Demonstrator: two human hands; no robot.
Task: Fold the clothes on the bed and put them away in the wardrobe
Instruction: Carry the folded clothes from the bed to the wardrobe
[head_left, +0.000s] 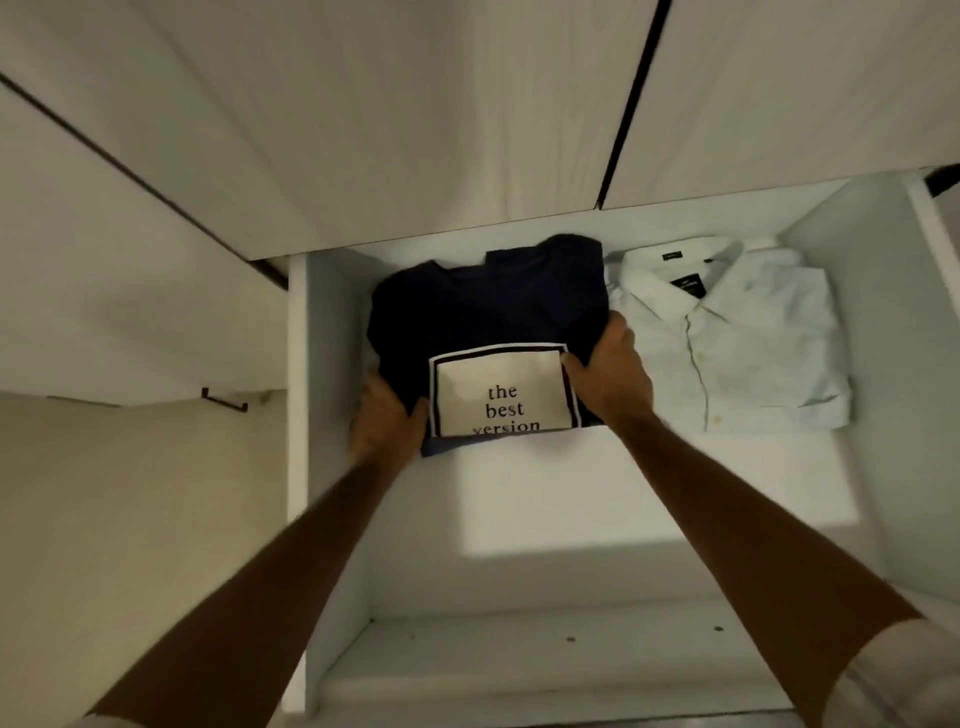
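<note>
A folded dark navy T-shirt (488, 306) with a white printed panel reading "the best version" lies on a white wardrobe shelf (649, 483), toward its back left. My left hand (387, 423) grips the shirt's front left corner, thumb on top. My right hand (605, 371) grips its right edge, thumb resting on the white panel. A folded pale blue button-up shirt (737, 338) lies on the same shelf just right of the T-shirt, collar toward the back.
Closed white wardrobe doors (415, 114) hang above the shelf opening. A side panel (298, 395) bounds the shelf on the left and another wall (883, 312) on the right. A lower shelf (545, 660) shows below. A small dark handle (226, 400) sits at left.
</note>
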